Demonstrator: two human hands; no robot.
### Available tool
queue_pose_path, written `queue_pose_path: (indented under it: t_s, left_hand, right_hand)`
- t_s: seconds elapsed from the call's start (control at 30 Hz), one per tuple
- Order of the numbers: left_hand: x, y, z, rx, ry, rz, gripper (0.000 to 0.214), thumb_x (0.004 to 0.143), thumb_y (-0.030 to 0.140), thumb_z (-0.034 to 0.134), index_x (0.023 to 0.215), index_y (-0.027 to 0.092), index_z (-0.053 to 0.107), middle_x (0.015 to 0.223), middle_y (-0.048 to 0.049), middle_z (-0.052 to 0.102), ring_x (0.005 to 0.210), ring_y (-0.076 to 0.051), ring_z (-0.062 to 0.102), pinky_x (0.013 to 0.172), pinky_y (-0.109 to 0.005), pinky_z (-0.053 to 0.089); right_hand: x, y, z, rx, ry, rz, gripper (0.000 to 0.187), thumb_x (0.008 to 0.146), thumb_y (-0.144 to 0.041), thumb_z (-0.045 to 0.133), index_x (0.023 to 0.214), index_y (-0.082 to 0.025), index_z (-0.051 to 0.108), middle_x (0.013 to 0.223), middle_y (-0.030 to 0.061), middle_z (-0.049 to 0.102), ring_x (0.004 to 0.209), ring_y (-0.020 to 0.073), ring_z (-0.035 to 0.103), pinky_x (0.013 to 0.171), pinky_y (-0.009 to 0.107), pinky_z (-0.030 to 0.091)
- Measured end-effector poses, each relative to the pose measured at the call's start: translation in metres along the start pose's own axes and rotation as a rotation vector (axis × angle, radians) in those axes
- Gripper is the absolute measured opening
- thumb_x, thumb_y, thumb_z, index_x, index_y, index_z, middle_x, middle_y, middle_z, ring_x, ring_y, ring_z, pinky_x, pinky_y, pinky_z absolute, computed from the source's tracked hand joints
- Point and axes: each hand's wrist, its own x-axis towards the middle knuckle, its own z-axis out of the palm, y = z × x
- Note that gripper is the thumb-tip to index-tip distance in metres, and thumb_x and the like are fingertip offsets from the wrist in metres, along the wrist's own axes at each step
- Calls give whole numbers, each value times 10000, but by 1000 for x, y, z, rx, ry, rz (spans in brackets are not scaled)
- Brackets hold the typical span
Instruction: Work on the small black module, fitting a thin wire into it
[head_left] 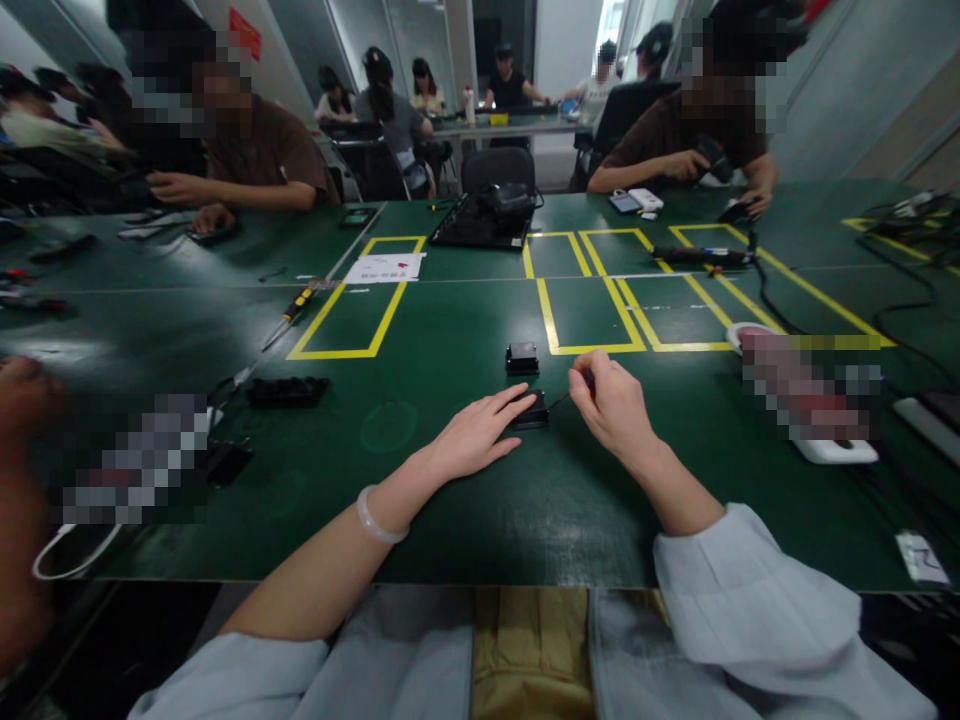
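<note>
A small black box-shaped part lies on the green table in front of me. My left hand reaches over it from the left, fingers stretched out and their tips resting on its top, thumb apart on the near side. On the right, my right hand is closed around the dark handle of what looks like a small screwdriver. Its thin shaft points left to the part's side; the tip's contact is too small to tell. Just beyond stands a similar black part, touched by neither hand.
Left of my hands lies a long black piece; a yellow-black screwdriver is farther off. Blurred-out devices flank me, one with a white cable. Yellow tape rectangles mark the table. Co-workers sit opposite; a person's arm is at left.
</note>
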Motion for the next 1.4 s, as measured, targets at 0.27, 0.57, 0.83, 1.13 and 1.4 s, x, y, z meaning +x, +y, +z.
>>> queue_pose_path:
  t_s: [0.27, 0.57, 0.83, 1.13, 1.4]
  left_hand:
    - [0, -2, 2, -6, 5, 1, 649, 941, 316, 519, 1503, 306, 194, 1576, -67, 230, 1356, -254, 401, 1073, -431, 383]
    - [1, 0, 0, 2, 0, -5, 649, 935, 302, 526, 1499, 302, 206, 1572, -65, 240, 1333, -256, 423, 1062, -424, 394]
    - [0, -1, 1, 7, -1, -10, 653, 936, 304, 528, 1500, 304, 199, 1577, -66, 229, 1347, -250, 410, 1063, -414, 392]
    - [0, 0, 0, 1, -4, -12, 659, 932, 304, 533, 1500, 306, 199, 1576, -59, 231, 1339, -250, 418, 1067, -423, 392]
    - [0, -1, 1, -1, -5, -11, 651, 931, 296, 533, 1498, 297, 213, 1574, -69, 237, 1346, -257, 408, 1067, -426, 389]
  right_hand:
    - [-1, 3, 3, 16, 2, 11, 176, 947, -366, 448, 881, -211, 498, 728, 20, 591, 623, 154, 506, 625, 284, 379]
    - [0, -1, 1, 49, 4, -10, 132, 904, -236, 406, 989, -198, 500, 758, 33, 616, 675, 177, 564, 677, 307, 426]
    - [0, 0, 0, -12, 7, -22, 134, 940, -284, 403, 917, -208, 511, 706, 10, 593, 615, 154, 508, 654, 286, 394]
    - [0, 0, 0, -48, 14, 6, 224, 953, -385, 442, 819, -215, 503, 685, 9, 583, 598, 151, 470, 623, 279, 353]
    - [2, 1, 2, -55, 17, -14, 127, 929, -239, 396, 972, -196, 508, 715, 19, 606, 608, 165, 501, 661, 296, 380]
